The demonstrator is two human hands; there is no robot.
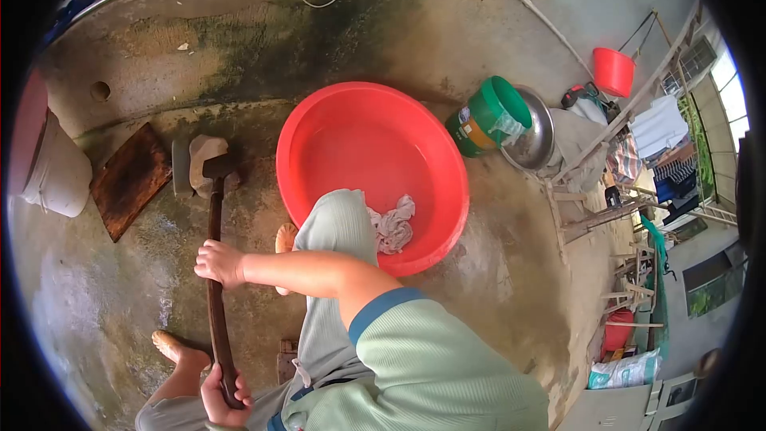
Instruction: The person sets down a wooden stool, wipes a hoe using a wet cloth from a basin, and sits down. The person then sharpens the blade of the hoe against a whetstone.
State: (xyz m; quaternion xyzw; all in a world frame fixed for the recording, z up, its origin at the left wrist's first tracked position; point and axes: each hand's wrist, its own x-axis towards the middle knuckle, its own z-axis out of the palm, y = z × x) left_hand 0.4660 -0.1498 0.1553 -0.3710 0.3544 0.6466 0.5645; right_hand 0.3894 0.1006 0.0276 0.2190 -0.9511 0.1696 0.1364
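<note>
A long-handled hammer with a dark wooden handle and a dark head slants up in front of me. Its head is at a pale stone block on the wet floor; whether they touch I cannot tell. My left hand is wrapped round the lower end of the handle. Farther up, my right hand grips the middle of it, the arm stretched across my knee. To the right of the hammer stands a big red basin, with a crumpled pale cloth in its near part.
A dark wooden board lies left of the stone, near a white bucket. Behind the basin are a green bucket and a metal bowl. A red bucket hangs farther right. My bare foot is beside the handle.
</note>
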